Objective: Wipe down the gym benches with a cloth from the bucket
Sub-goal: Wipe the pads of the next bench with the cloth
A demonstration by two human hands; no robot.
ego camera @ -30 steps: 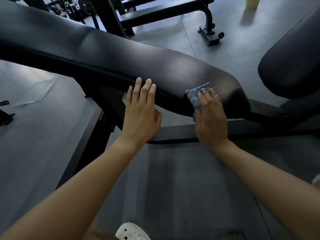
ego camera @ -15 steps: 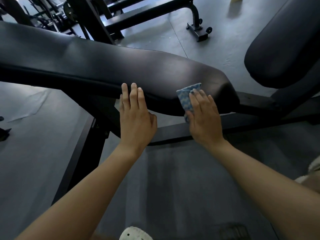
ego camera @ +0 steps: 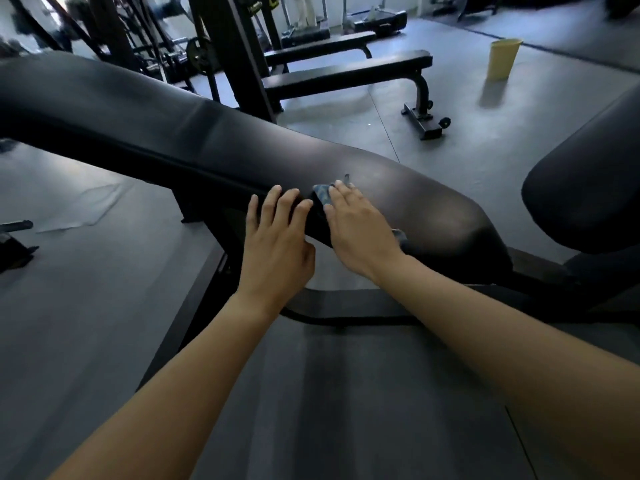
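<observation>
Our right grip (ego camera: 360, 233) lies flat, fingers straight, pressing the blue cloth (ego camera: 321, 196) onto the near edge of the black bench (ego camera: 207, 143). Our left grip (ego camera: 277, 247) rests just beside it, fingers straight, holding nothing. A yellow bucket (ego camera: 502, 60) stands well apart on the floor.

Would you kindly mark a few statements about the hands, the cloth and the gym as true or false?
1. The right hand presses the blue cloth flat on the black bench pad. True.
2. The left hand grips the cloth. False: it rests bare on the pad's near edge, fingers straight.
3. The yellow bucket stands on the floor, apart from the pad. True.
4. No other bench is in view. False: flat benches stand farther back.
</observation>
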